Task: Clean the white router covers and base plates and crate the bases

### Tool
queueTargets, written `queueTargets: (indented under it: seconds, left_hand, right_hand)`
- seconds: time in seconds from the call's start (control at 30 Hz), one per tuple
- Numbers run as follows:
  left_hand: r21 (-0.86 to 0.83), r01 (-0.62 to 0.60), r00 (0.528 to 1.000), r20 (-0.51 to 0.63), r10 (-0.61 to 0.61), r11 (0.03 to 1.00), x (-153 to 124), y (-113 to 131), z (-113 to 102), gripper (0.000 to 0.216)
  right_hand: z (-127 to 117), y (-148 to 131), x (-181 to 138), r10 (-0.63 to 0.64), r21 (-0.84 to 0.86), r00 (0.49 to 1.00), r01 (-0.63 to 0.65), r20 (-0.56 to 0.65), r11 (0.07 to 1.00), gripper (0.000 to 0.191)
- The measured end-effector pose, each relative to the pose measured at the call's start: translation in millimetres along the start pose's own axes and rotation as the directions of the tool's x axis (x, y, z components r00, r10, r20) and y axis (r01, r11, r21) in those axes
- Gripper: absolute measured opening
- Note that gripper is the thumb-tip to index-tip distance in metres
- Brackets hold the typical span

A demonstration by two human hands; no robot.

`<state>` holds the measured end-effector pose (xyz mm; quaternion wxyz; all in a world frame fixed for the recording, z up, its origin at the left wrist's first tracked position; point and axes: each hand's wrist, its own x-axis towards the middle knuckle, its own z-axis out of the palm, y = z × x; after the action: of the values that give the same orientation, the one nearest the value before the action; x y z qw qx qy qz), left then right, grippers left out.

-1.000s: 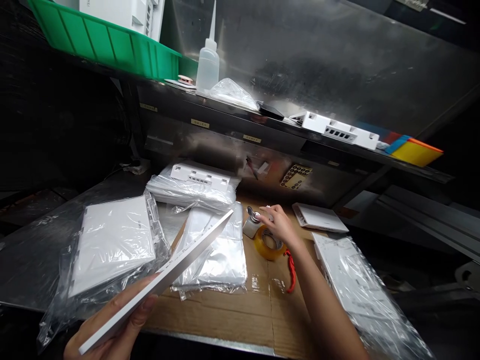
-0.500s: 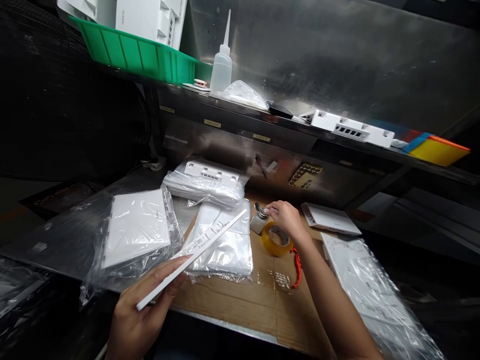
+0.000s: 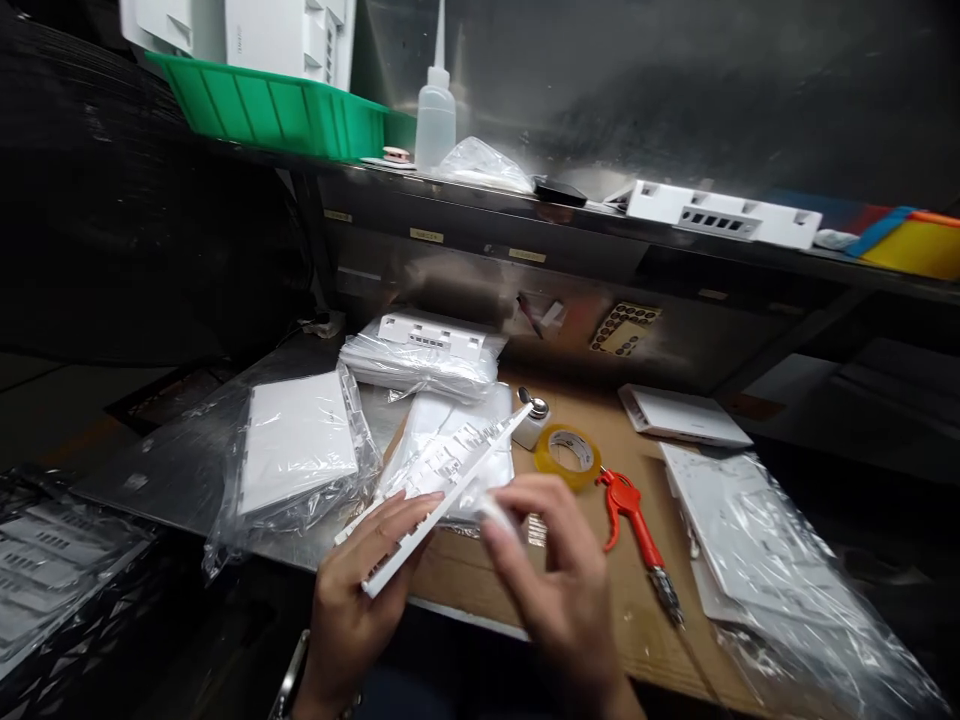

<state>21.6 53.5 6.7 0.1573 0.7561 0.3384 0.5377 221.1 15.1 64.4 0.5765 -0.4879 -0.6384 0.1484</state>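
My left hand (image 3: 360, 595) is closed around the lower end of a white plastic cover (image 3: 469, 475), held tilted with its ribbed, slotted inner side facing left. My right hand (image 3: 562, 575), blurred, pinches a small white wad (image 3: 496, 512) between thumb and fingers, just right of the cover and apart from it. Past the cover's far end stands a small pump dispenser bottle (image 3: 529, 428) with its metal lid flipped up. A roll of clear yellow tape (image 3: 551, 462) lies beside the bottle. To the right rests a red air blow gun (image 3: 636, 515) on the cardboard (image 3: 480, 590).
Bagged white covers lie at left (image 3: 300, 440) and right (image 3: 757, 530). Clear plastic bags (image 3: 431, 430) are stacked behind my left hand. Overhead, a shelf carries a green basket (image 3: 262, 110), a squeeze bottle (image 3: 436, 125) and a white slotted part (image 3: 720, 215).
My right hand has come back from the dispenser bottle toward me, now showing a small white wad. The cover in my left hand has shifted right and turned, showing more of its inner side.
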Motion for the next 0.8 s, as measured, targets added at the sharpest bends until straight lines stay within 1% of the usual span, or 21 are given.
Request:
queueTargets:
  seconds: [0.07, 0.13, 0.2, 0.23, 0.37, 0.4, 0.53, 0.67, 0.77, 0.8]
  left_hand:
    - [0.007, -0.057, 0.997, 0.047, 0.057, 0.998, -1, 3, 4, 0.043]
    - [0.004, -0.097, 0.992, 0.086, 0.096, 0.995, -2, 6, 7, 0.047]
    - [0.003, -0.128, 0.986, 0.107, 0.127, 0.992, -3, 8, 8, 0.050]
    - [0.002, -0.138, 0.984, 0.115, 0.137, 0.990, -3, 9, 9, 0.050]
    - [-0.016, -0.150, 0.982, 0.118, 0.151, 0.989, -4, 9, 9, 0.048]
    - [-0.013, -0.161, 0.980, 0.118, 0.161, 0.987, -4, 9, 9, 0.050]
    - [0.007, -0.176, 0.974, 0.149, 0.173, 0.984, -6, 8, 7, 0.056]
    - [-0.021, -0.167, 0.971, 0.172, 0.168, 0.986, -6, 8, 5, 0.052]
    - [-0.016, -0.167, 0.971, 0.171, 0.167, 0.986, -5, 8, 4, 0.055]
    - [-0.020, -0.162, 0.970, 0.180, 0.162, 0.987, -4, 8, 4, 0.054]
  right_hand:
    - [17, -11, -15, -0.024, 0.020, 1.000, 0.025, -0.017, 0.999, 0.018]
    - [24, -12, -20, -0.029, -0.005, 0.996, 0.029, -0.078, 1.000, 0.018]
    - [22, -10, -20, -0.025, -0.049, 0.992, 0.019, -0.123, 0.999, 0.018]
    - [20, -10, -19, -0.029, -0.063, 0.992, 0.021, -0.124, 0.998, 0.018]
    - [12, -13, -15, -0.110, -0.061, 0.992, 0.106, -0.058, 0.993, 0.020]
    - [11, -13, -14, -0.112, -0.054, 0.992, 0.109, -0.056, 0.993, 0.020]
    - [10, -11, -14, -0.064, -0.052, 0.993, 0.059, -0.104, 0.997, 0.023]
    - [9, -10, -15, -0.108, -0.019, 0.993, 0.108, -0.049, 0.994, 0.023]
    - [8, -11, -15, -0.066, -0.039, 0.993, 0.062, -0.098, 0.997, 0.023]
    - [8, -11, -15, -0.068, -0.039, 0.992, 0.064, -0.103, 0.997, 0.023]
